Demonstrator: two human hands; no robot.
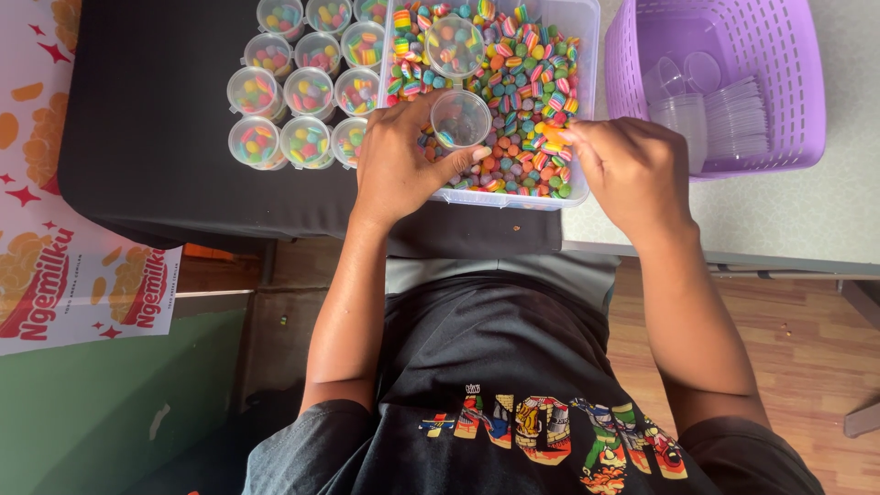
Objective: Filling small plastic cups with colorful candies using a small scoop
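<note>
the left hand [396,156] is curled around a small clear plastic cup [460,117], thumb along its near side and fingers wrapped behind, holding it upright just over the near part of a clear plastic tub [587,27]. the cup has only a few sweets at its bottom. the tub is filled with small round striped and plain candies [527,92] in pink, green, orange, blue and yellow, and a second clear cup [455,44] sits in the candy farther back, also partly filled. the right hand [632,170] is over the tub's right near corner, fingers drawn together in a pinch on an orange candy [555,136], just to the right of the held cup; the fingertips are touching the pile there. left of the tub, on the black cloth [156,110] covering that part of the surface, stands a cluster of lidded filled cups [307,92] packed close together in rows, each showing mixed colours of candy through the clear plastic. right of the tub, on the pale grey surface [807,211], stands a purple slotted basket [807,101] holding stacks of empty clear cups [683,115] and clear lids [738,115]. at the far left hangs a white banner with red and orange print [55,275]. at the bottom the person's black shirt with a colourful graphic [513,367] fills the near view, with wooden flooring [807,348] to the right and a green wall panel [110,403] to the left.
</note>
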